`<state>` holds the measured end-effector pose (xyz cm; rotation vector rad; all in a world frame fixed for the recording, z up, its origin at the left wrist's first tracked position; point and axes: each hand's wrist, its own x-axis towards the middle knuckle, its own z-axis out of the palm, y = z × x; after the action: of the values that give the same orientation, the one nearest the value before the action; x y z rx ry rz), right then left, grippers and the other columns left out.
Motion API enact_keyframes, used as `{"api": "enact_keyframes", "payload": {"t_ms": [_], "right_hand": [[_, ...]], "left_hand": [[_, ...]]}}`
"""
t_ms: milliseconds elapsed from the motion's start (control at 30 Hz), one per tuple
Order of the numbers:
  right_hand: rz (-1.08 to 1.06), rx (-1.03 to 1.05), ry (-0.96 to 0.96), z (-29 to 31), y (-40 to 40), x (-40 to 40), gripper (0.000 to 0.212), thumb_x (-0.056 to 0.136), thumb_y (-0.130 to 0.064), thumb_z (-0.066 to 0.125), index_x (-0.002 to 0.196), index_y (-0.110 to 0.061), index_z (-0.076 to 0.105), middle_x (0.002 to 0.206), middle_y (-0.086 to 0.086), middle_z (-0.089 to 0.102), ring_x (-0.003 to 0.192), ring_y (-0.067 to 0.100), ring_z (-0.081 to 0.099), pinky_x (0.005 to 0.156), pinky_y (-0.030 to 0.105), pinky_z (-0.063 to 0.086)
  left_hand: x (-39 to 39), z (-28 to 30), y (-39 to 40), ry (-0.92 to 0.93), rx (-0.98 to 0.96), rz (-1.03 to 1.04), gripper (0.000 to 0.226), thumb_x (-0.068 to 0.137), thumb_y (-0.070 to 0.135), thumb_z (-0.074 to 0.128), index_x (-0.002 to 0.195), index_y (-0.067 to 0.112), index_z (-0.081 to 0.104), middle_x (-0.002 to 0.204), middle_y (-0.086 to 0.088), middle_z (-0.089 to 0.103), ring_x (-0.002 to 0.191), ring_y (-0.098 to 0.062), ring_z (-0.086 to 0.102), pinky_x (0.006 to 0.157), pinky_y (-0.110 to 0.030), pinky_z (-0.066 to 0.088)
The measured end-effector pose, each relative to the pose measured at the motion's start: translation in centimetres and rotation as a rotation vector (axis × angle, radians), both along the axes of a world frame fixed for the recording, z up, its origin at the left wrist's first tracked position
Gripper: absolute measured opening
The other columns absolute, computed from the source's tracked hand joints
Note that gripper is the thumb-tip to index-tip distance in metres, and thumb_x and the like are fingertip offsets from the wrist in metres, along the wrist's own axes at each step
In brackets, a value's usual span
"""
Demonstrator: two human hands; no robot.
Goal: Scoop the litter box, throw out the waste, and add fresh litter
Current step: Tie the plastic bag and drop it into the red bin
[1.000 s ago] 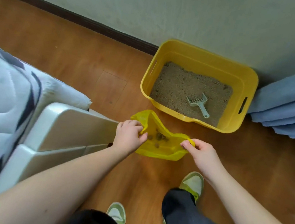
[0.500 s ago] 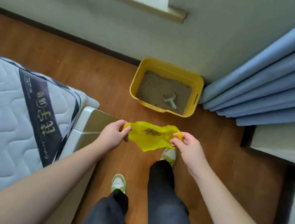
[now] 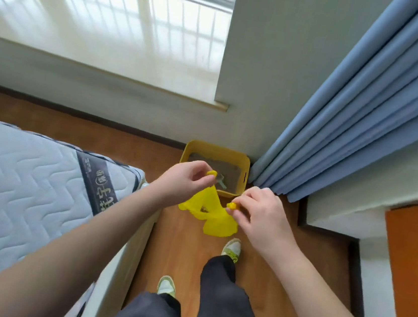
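Head view, looking down past two bare forearms at a wooden floor (image 3: 180, 255). One yellow plastic bag (image 3: 209, 212) hangs in the air between two hands. The left hand (image 3: 186, 180) is raised higher, its thumb and forefinger pinched together on one rolled yellow handle of the bag. The right hand (image 3: 262, 212) sits lower and to the right, its fingertips likewise clamped on the second handle. The bag mouth sags open between the two grips, and a small dark cluster of scooped waste (image 3: 204, 209) shows inside; the number of clumps is too small to count.

One yellow litter box (image 3: 244, 174) stands on the floor beyond the hands, against the wall and just beside one blue pleated curtain (image 3: 366, 111). It holds brown litter (image 3: 230, 171). One pale scoop (image 3: 220, 180) lies on the litter, largely hidden by the left hand, so only its handle and part of its head can be made out.

One quilted mattress (image 3: 20, 187) with one dark printed band lies to the left. Two pale green-and-white shoes (image 3: 231, 248) and dark trousers (image 3: 215, 291) appear below the bag. One window sill (image 3: 113, 28) fills the upper left, and one orange wooden panel (image 3: 409, 275) stands at the right edge.
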<state>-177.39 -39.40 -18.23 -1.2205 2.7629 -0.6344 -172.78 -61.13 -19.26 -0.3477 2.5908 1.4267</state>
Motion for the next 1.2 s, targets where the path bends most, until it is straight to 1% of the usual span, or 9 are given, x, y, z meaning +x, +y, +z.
{"api": "enact_keyframes", "payload": {"t_ms": [233,367,533,667,767,833,933,1033,1200], "right_hand": [[-0.028,-0.407,-0.098,10.7,0.2,4.4,0.018,0.089,-0.038,0.061,0.091,-0.021,0.069,0.108,-0.008,0.058,0.105,0.013,0.052,0.091,0.022,0.041],[-0.147,-0.612,-0.375,13.4,1.7,4.4,0.026,0.098,-0.04,0.046,0.103,-0.021,0.063,0.123,-0.013,0.06,0.117,0.005,0.055,0.095,0.017,0.042],[-0.272,-0.802,-0.772,14.2,3.8,5.8,0.047,0.093,-0.053,0.042,0.095,-0.008,0.058,0.085,0.009,0.064,0.081,0.022,0.062,0.079,0.038,0.051],[-0.371,-0.784,-0.87,15.0,7.6,6.9,0.042,0.096,-0.044,0.046,0.091,-0.004,0.058,0.052,0.0,0.057,0.042,0.014,0.051,0.049,0.026,0.047],[-0.31,-0.694,-1.054,15.4,11.4,7.6,0.043,0.092,-0.041,0.052,0.091,0.0,0.065,0.059,0.002,0.06,0.034,0.009,0.04,0.042,0.021,0.041],[-0.268,-0.604,-1.124,15.3,13.6,8.2,0.031,0.094,-0.032,0.055,0.084,-0.007,0.07,0.069,0.01,0.064,0.04,0.012,0.046,0.047,0.023,0.045],[-0.379,-0.62,-0.917,14.3,16.6,8.7,0.017,0.095,-0.026,0.058,0.094,-0.016,0.072,0.086,0.005,0.072,0.072,0.017,0.064,0.067,0.027,0.053],[-0.602,-0.732,-0.392,14.7,19.8,10.4,0.031,0.099,-0.037,0.048,0.078,-0.018,0.062,0.065,-0.009,0.059,0.061,0.003,0.054,0.058,0.016,0.042],[-0.302,-0.617,-0.645,16.6,21.3,14.2,0.055,0.089,-0.06,0.033,0.074,-0.017,0.062,0.06,0.0,0.061,0.049,0.012,0.054,0.049,0.023,0.041]], "left_hand": [[3.9,10.9,4.9,0.071,0.474,-0.081,0.028,0.103,0.019,0.046,0.077,0.009,0.052,0.058,0.011,0.058,0.057,-0.004,0.057,0.062,-0.018,0.046],[5.3,15.0,6.9,0.124,0.506,-0.182,0.034,0.105,0.029,0.039,0.081,0.008,0.051,0.055,-0.007,0.056,0.045,-0.019,0.046,0.053,-0.029,0.041],[6.2,18.6,9.6,0.227,0.238,-0.316,0.03,0.096,0.03,0.059,0.071,0.021,0.048,0.057,-0.001,0.05,0.049,-0.015,0.041,0.047,-0.028,0.036],[6.4,20.0,12.5,0.49,-0.274,-0.427,0.035,0.087,0.029,0.071,0.07,0.023,0.041,0.071,0.008,0.05,0.06,-0.008,0.041,0.056,-0.018,0.035],[7.1,20.3,15.2,0.617,-0.385,-0.569,0.024,0.086,0.029,0.072,0.08,0.029,0.049,0.109,0.007,0.06,0.078,-0.005,0.053,0.068,-0.013,0.042],[7.6,20.1,17.6,0.628,-0.434,-0.555,0.017,0.088,0.028,0.07,0.081,0.018,0.058,0.093,0.008,0.064,0.072,-0.008,0.053,0.063,-0.019,0.044],[8.2,19.5,21.0,0.583,-0.379,-0.344,0.029,0.089,0.024,0.069,0.07,0.015,0.048,0.064,0.007,0.056,0.063,-0.012,0.051,0.055,-0.018,0.039],[8.8,19.7,23.4,0.407,-0.112,-0.108,0.038,0.09,0.022,0.067,0.066,0.017,0.038,0.062,0.001,0.062,0.058,-0.004,0.059,0.056,-0.021,0.048],[10.4,19.8,26.8,0.257,0.134,0.07,0.035,0.088,0.022,0.069,0.07,0.014,0.041,0.055,0.005,0.052,0.051,-0.007,0.051,0.052,-0.021,0.041]]}}
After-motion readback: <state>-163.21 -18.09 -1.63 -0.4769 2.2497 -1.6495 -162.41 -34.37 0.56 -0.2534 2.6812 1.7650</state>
